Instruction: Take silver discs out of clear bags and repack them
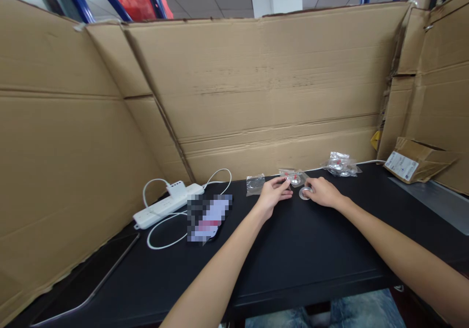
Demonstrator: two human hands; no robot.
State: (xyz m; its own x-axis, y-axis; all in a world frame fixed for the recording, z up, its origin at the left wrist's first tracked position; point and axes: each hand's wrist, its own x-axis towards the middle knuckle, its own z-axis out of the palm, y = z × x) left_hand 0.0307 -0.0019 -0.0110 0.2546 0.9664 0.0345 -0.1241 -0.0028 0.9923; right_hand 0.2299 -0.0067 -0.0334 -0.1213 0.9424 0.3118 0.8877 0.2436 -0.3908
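Note:
My left hand (275,194) is over the black table, its fingers stretched to the right and slightly apart. Its fingertips overlap the near edge of a small clear plastic bag (294,178) with silver and red pieces inside; whether they touch it I cannot tell. Close by on the right, my right hand (322,192) has its fingers closed on the rim of a round silver disc (304,194), which lies at the table surface. Part of the disc is hidden by those fingers. A flat, clear plastic bag (255,185) lies left of my left hand.
More bagged silver pieces (341,165) lie at the back right, near a cardboard box (421,159). A white power strip (168,205) with cables and a phone (210,218) are on the left. A dark tablet-like panel (88,279) lies front left. Cardboard walls (271,83) enclose the table.

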